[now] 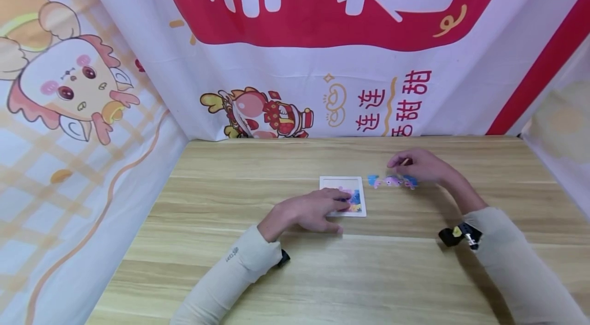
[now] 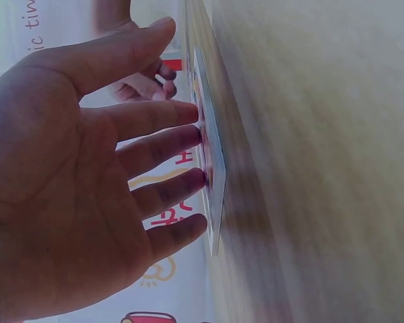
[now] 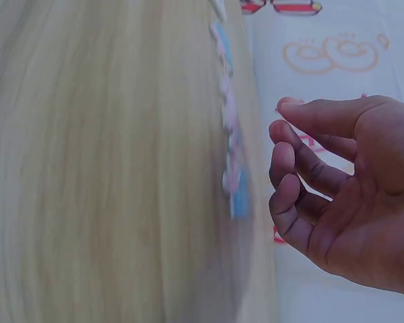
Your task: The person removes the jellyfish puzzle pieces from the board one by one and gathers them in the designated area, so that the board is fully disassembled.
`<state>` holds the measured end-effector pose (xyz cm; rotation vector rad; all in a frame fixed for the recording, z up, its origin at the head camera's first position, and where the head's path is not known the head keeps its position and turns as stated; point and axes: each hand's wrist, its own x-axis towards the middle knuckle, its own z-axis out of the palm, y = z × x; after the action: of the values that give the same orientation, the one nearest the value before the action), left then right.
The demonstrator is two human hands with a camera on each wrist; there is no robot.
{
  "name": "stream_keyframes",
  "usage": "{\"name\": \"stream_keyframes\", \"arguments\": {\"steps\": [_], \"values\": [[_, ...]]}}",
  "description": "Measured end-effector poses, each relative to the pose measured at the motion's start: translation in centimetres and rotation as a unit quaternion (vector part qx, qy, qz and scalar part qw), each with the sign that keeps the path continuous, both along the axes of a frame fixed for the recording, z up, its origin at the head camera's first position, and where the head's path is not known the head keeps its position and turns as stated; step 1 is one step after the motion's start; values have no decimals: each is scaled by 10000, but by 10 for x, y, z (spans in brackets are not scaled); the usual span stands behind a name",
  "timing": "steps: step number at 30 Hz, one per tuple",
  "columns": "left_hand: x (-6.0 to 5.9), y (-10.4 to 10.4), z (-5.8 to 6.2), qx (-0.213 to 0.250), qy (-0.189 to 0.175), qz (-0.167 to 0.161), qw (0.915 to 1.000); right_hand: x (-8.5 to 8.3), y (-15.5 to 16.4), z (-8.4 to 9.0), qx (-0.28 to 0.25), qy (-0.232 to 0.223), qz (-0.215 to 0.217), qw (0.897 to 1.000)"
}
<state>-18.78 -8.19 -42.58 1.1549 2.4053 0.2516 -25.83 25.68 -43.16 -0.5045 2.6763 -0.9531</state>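
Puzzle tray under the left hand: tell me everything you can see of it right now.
The puzzle tray is a thin, flat, white-bordered board, seemingly card, lying flat on the wooden table. Its upper part looks blank white; colourful picture pieces in blue, pink and yellow fill the lower right corner. The left hand rests straight fingertips on that area. Loose pieces lie apart to its right, by the right hand.

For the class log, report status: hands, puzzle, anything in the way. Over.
Left hand open, fingertips pressing the puzzle tray. Right hand loosely curled above loose pieces, holding nothing. Nothing between tray and pieces.
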Motion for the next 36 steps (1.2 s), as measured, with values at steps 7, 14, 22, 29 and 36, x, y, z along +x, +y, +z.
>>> {"name": "stream_keyframes", "arguments": {"steps": [7, 14, 22, 29, 36], "values": [[5, -10, 0, 159, 120, -52, 9998, 3, -25, 7, -196, -32, 163, 9997], [15, -25, 4, 138, 124, 11, 9998, 5, -47, 8, -355, -165, 301, 9988], [22, -39, 2, 32, 29, 134, 9999, 9, -71, 1, -638, -318, 648, 9953], [26, -46, 3, 80, 62, 126, 9999, 14, -89, 1, -549, -258, 863, 9944], [28, -46, 4, 46, 30, 133, 9999, 18, -108, 1, -594, -311, 1093, 9917]]}}
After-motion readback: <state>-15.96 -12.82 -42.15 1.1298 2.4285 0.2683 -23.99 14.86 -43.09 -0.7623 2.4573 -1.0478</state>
